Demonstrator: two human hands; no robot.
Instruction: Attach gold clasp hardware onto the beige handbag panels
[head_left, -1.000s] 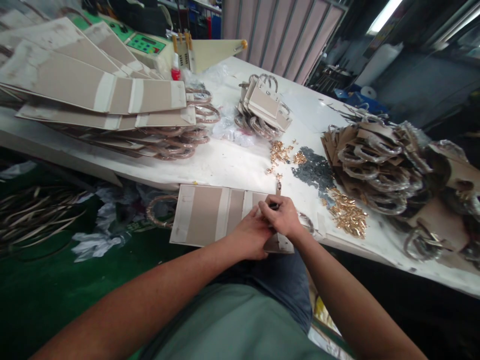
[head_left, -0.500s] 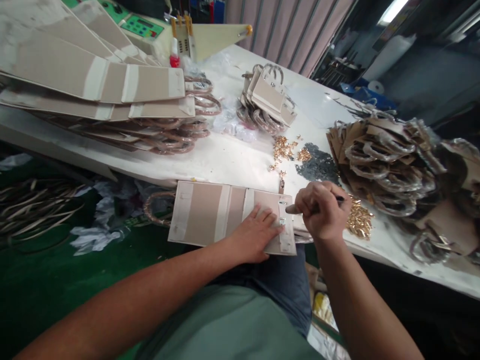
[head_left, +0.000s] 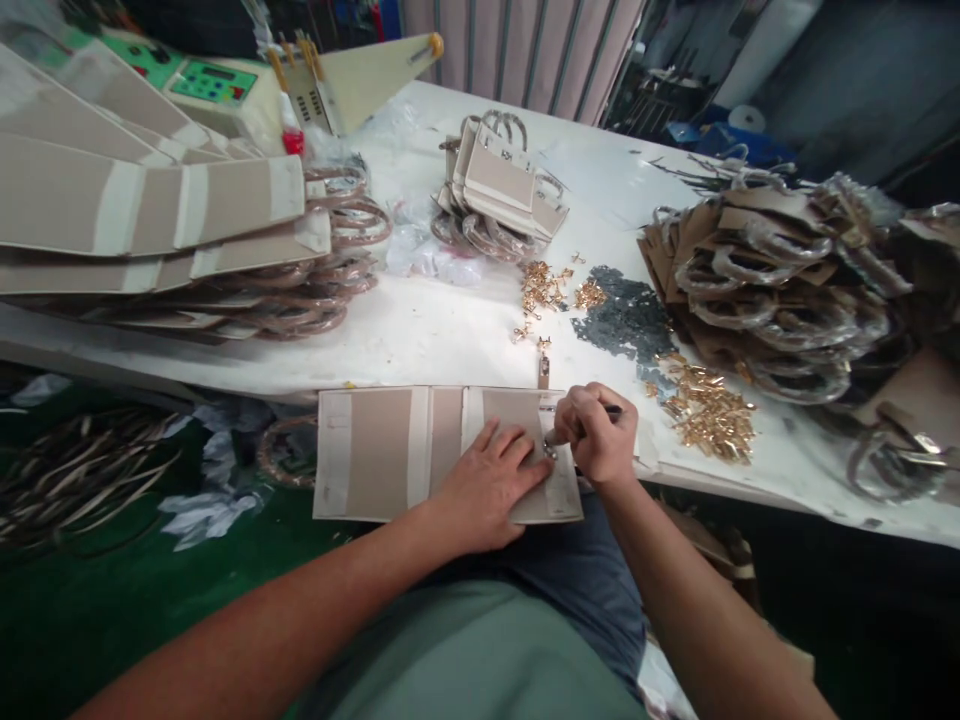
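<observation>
A beige bag panel lies flat across the table's front edge and my lap, with pale strips across it and a wrapped handle sticking out at its left. My left hand rests on the panel, fingers spread and pressing it down. My right hand is closed round a short dark rod-like tool, whose exact kind I cannot make out. The tool's tip meets a small metal fitting near the panel's right end. Just above the panel lies a small strap with a gold fitting.
Gold hardware and dark metal plates lie in heaps beyond my right hand. Stacked panels with wrapped handles fill the left. More bag pieces stand at the middle back and right. A machine with green controls is behind.
My right hand has come down and left, bringing the tool's tip from above the panel onto the fitting. My left hand stays flat on the panel. The camera view has shifted.
</observation>
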